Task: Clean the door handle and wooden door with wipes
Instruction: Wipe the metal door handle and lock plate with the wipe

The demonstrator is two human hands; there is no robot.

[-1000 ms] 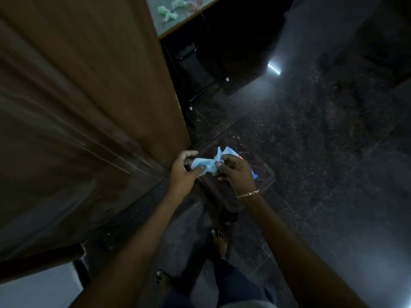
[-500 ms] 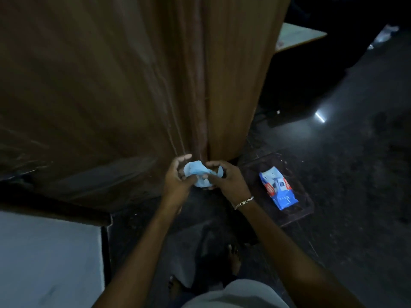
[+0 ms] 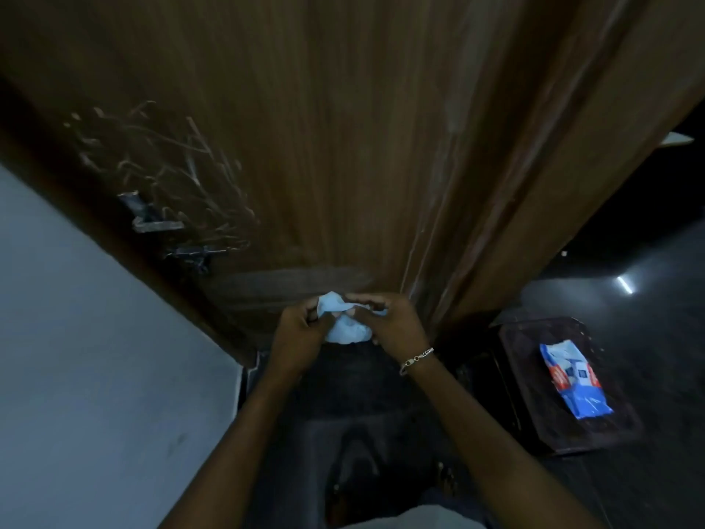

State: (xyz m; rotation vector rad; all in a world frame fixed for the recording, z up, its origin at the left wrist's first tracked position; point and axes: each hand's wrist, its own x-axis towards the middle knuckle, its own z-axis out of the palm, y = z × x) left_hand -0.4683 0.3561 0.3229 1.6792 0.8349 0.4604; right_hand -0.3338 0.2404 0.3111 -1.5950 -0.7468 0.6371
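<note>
Wipe (image 3: pixel 347 326) before the door (image 3: pixel 324 147); packet (image 3: pixel 574 378) right (on a tray (image 3: pixel 534 425)).

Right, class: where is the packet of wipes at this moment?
In the head view, the packet of wipes lies at the right on a dark tray on the floor, right of the hands and beside the wooden door.

The wooden door (image 3: pixel 343 147) showed matt, streaky grain with pale scratches; the wipe (image 3: pixel 345 328) looked soft and crumpled, the packet (image 3: pixel 574 379) glossy plastic.
</note>
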